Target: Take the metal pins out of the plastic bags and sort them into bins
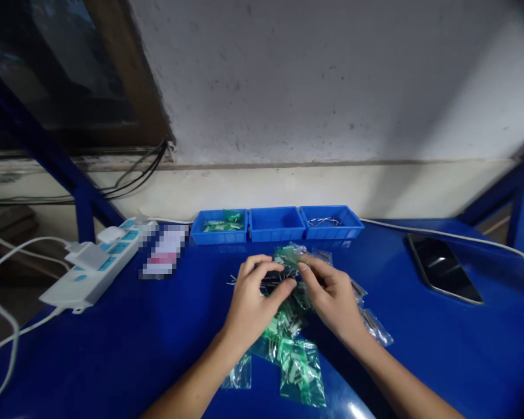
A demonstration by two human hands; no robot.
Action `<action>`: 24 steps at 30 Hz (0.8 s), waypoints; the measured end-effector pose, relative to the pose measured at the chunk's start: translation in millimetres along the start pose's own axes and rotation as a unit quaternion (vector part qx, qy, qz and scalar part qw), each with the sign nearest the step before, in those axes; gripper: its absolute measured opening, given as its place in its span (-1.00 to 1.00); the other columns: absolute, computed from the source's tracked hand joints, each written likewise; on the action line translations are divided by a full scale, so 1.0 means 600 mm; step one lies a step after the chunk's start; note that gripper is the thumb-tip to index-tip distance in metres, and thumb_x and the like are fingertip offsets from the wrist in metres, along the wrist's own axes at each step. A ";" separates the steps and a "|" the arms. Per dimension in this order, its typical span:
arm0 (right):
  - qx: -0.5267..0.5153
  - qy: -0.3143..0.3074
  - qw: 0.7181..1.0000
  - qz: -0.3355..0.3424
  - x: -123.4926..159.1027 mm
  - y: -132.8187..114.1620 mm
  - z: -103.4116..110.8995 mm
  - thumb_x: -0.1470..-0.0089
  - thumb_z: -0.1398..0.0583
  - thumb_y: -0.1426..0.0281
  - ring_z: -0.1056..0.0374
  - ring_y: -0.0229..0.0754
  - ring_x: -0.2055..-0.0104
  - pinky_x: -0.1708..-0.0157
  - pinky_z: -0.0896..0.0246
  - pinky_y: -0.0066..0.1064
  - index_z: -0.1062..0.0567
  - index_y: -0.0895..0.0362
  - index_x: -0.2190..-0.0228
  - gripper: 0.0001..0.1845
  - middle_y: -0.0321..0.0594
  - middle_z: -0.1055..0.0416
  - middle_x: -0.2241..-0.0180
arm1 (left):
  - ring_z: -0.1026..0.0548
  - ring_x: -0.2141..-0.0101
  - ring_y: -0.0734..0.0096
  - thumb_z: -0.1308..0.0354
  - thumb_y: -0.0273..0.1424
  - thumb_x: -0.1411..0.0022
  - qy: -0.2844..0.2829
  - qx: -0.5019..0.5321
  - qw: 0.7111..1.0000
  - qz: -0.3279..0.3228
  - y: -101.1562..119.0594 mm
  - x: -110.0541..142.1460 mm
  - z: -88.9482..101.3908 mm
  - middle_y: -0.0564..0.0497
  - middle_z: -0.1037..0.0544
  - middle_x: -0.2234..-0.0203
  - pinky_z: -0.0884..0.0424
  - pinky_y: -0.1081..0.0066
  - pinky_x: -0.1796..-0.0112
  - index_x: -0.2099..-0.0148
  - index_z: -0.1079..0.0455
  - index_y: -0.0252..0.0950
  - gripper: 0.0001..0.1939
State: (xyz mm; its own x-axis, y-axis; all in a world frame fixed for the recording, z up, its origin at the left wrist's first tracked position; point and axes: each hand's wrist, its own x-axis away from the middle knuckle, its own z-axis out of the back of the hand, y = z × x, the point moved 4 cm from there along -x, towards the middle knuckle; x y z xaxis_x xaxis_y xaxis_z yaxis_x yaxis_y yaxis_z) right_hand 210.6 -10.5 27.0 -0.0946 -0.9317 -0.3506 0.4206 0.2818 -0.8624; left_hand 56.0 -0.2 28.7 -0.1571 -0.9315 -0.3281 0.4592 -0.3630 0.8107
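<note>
My left hand (255, 297) is over the pile, its thumb and curved fingers apart with nothing visibly gripped. Thin metal rods (271, 282) lie behind and below its fingers, partly hidden. To the right, my right hand (334, 291) pinches thumb against fingers at the edge of a small clear plastic bag (293, 256), blurred near the fingertips. Beneath both hands spreads a heap of small green-tinted plastic bags (283, 323) holding pale and metal pieces. One such green bag (303, 372) lies flat at the front of the heap.
Three blue bins stand along the wall: a left bin (220, 237) with green bags, a middle bin (276, 234), and a right bin (334, 233) with metal rods. A white power strip (87, 279) with cables is at left, a phone (443, 267) at right.
</note>
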 end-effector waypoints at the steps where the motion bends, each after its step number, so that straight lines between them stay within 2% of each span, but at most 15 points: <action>1: 0.026 -0.003 0.999 0.031 0.003 -0.004 -0.001 -0.13 -0.10 0.29 -0.41 -0.13 0.34 0.36 -0.25 -0.38 -0.52 0.12 0.25 -0.75 -0.18 -0.51 0.37 | -0.42 0.15 0.24 -0.08 -0.19 -0.20 -0.001 0.035 0.998 0.044 -0.008 -0.003 0.001 -0.06 -0.46 0.20 -0.33 0.29 0.13 0.22 -0.46 -0.22 -0.76; 3: 0.066 -0.022 0.993 0.099 0.010 -0.011 -0.005 -0.14 -0.08 0.38 -0.41 -0.16 0.36 0.36 -0.26 -0.39 -0.51 0.11 0.25 -0.77 -0.17 -0.51 0.35 | -0.45 0.34 0.33 0.09 -0.11 -0.28 -0.019 0.117 0.982 0.145 -0.026 -0.007 0.001 -0.07 -0.49 0.40 -0.35 0.39 0.34 0.27 -0.45 -0.28 -0.59; 5: 0.089 -0.047 0.983 0.152 0.019 -0.019 -0.010 -0.14 -0.05 0.45 -0.37 -0.22 0.44 0.43 -0.23 -0.41 -0.50 0.11 0.23 -0.76 -0.20 -0.47 0.41 | -0.40 0.49 0.41 0.08 -0.09 -0.26 -0.064 0.199 0.953 0.219 -0.036 -0.007 -0.005 0.00 -0.41 0.58 -0.26 0.48 0.51 0.32 -0.43 -0.32 -0.57; 8: 0.099 -0.075 0.978 0.170 0.025 -0.027 -0.013 -0.11 -0.04 0.48 -0.32 -0.24 0.45 0.44 -0.20 -0.41 -0.47 0.10 0.19 -0.73 -0.22 -0.42 0.43 | -0.33 0.56 0.52 -0.11 -0.19 -0.17 -0.109 0.278 0.926 0.229 -0.032 -0.010 -0.009 0.09 -0.32 0.62 -0.16 0.55 0.56 0.36 -0.38 -0.33 -0.73; 10: 0.100 -0.077 0.981 0.146 0.023 -0.030 -0.012 -0.09 -0.07 0.44 -0.31 -0.24 0.46 0.42 -0.20 -0.40 -0.46 0.10 0.21 -0.77 -0.26 -0.39 0.46 | -0.34 0.54 0.54 -0.13 -0.24 -0.15 -0.077 0.275 0.936 0.207 -0.031 -0.014 -0.001 0.10 -0.32 0.59 -0.18 0.55 0.54 0.37 -0.36 -0.34 -0.77; 12: 0.095 -0.071 0.988 0.100 0.018 -0.029 -0.009 -0.06 -0.09 0.41 -0.24 -0.28 0.56 0.50 -0.14 -0.44 -0.44 0.12 0.32 -0.86 -0.35 -0.29 0.61 | -0.36 0.51 0.51 -0.11 -0.26 -0.18 -0.023 0.234 0.958 0.167 -0.031 -0.018 0.010 0.08 -0.36 0.56 -0.23 0.53 0.50 0.34 -0.36 -0.34 -0.78; 14: 0.076 -0.072 0.993 0.048 0.014 -0.023 -0.008 -0.03 -0.09 0.43 -0.10 -0.35 0.66 0.60 -0.02 -0.49 -0.38 0.12 0.45 -0.92 -0.45 -0.13 0.71 | -0.39 0.46 0.47 -0.09 -0.28 -0.20 0.022 0.171 0.980 0.105 -0.028 -0.020 0.021 0.06 -0.43 0.50 -0.27 0.51 0.45 0.30 -0.37 -0.33 -0.80; 16: 0.049 -0.080 0.996 0.010 0.013 -0.017 -0.011 0.01 -0.09 0.47 -0.03 -0.38 0.69 0.64 0.08 -0.52 -0.34 0.12 0.50 -0.93 -0.48 -0.06 0.73 | -0.41 0.43 0.44 -0.08 -0.31 -0.22 0.048 0.095 0.994 0.038 -0.020 -0.019 0.027 0.04 -0.47 0.46 -0.30 0.48 0.40 0.29 -0.39 -0.31 -0.83; 19: 0.019 -0.087 0.996 -0.012 0.017 -0.012 -0.016 0.04 -0.09 0.48 0.02 -0.39 0.67 0.63 0.13 -0.52 -0.35 0.12 0.49 -0.95 -0.49 -0.01 0.72 | -0.43 0.39 0.41 -0.08 -0.39 -0.23 0.063 0.004 0.997 -0.053 -0.004 -0.010 0.028 0.02 -0.51 0.40 -0.33 0.45 0.33 0.27 -0.42 -0.30 -0.88; 21: -0.006 -0.091 0.996 -0.024 0.019 -0.010 -0.019 0.03 -0.10 0.45 0.04 -0.39 0.65 0.62 0.13 -0.52 -0.34 0.12 0.49 -0.96 -0.48 -0.01 0.70 | -0.45 0.31 0.38 -0.07 -0.45 -0.23 0.056 -0.015 0.993 -0.103 0.006 -0.005 0.024 0.00 -0.53 0.33 -0.34 0.42 0.26 0.21 -0.44 -0.27 -0.87; 24: -0.086 -0.085 0.990 -0.076 0.019 -0.008 -0.021 -0.01 -0.14 0.30 0.04 -0.38 0.63 0.60 0.12 -0.50 -0.28 0.12 0.58 -0.78 -0.46 -0.02 0.69 | -0.44 0.20 0.36 -0.03 -0.55 -0.24 0.042 -0.015 0.986 -0.158 0.016 0.000 0.019 -0.01 -0.53 0.26 -0.34 0.38 0.17 0.15 -0.46 -0.23 -0.78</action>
State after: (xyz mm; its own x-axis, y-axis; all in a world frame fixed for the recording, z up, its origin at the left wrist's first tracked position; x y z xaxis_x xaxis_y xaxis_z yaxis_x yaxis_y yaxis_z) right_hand 196.2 -19.4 22.4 0.0144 -0.9873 -0.1584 0.2529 0.1568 -0.9547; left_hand 50.3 -3.8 41.9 -0.2247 -0.7658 -0.6025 0.4249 -0.6334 0.6467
